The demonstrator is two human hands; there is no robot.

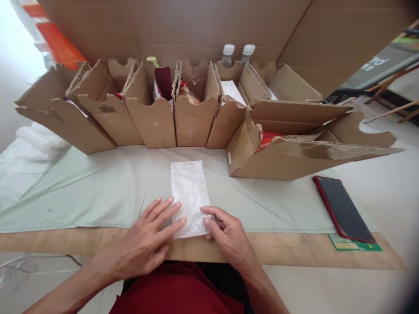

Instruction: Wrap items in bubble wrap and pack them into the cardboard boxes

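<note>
A white bubble-wrap pouch [189, 192] lies lengthwise on the pale green sheet [98, 192] in front of me. My left hand [149, 242] lies flat with fingers stretched out, its fingertips pressing on the pouch's near left corner. My right hand [225, 233] rests at the pouch's near right edge, fingers curled and thumb and forefinger touching the edge. Whether the right fingers pinch the wrap is unclear.
A row of open cardboard boxes [193, 113] stands behind the pouch, some holding packets; two bottles [237, 54] stand behind. A larger open box [294, 148] sits right. A red-cased phone [343, 209] lies on a green card [355, 245] at right. Plastic bags [36, 139] lie left.
</note>
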